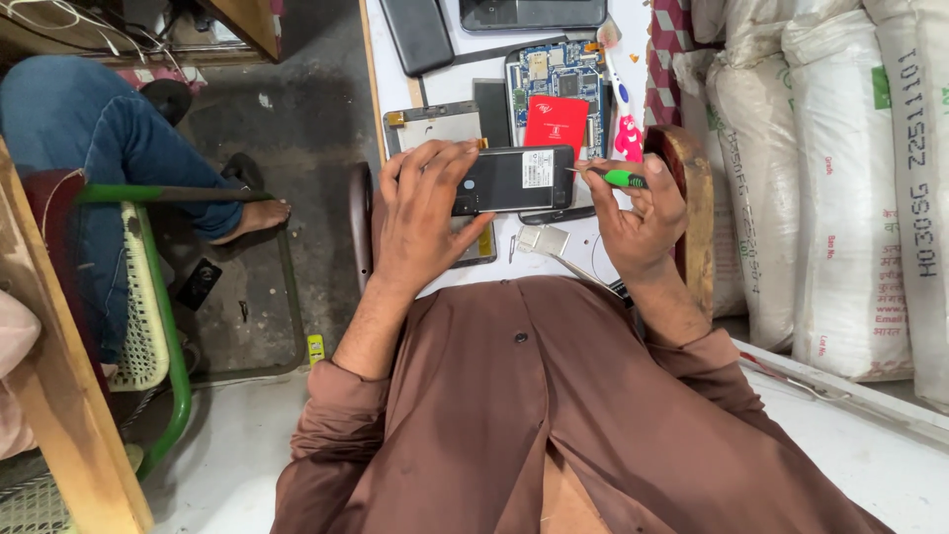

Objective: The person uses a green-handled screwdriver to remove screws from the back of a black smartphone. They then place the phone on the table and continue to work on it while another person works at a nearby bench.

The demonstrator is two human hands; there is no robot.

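One black phone (514, 180) is held above the near edge of the white bench (395, 69). The left hand (423, 213) is closed around its left end, fingers wrapped over the top edge, back side of the phone facing up with a white label showing. The right hand (638, 213) is closed on one green-handled screwdriver (608, 177); its metal tip touches the right end of the phone.

Items on the bench, counted:
- One opened tablet (554, 89) lies at the centre, its blue circuit board exposed, with one red rectangular battery (556, 124) seated in it.
- One grey display panel (435, 124) lies directly behind the left hand, partly covered by it.
- Two dark flat devices: one (417, 35) near the far left edge, one (532, 13) at the far edge.
- One white and pink toothbrush (619, 94) lies along the right edge, beside the tablet.
- One small metal plate (544, 239) lies near the near edge, below the phone.

Several white woven sacks (840, 188) are stacked to the right of the bench. To the left, another person's leg in blue jeans (89, 138) rests beside a green-framed chair (158, 297).
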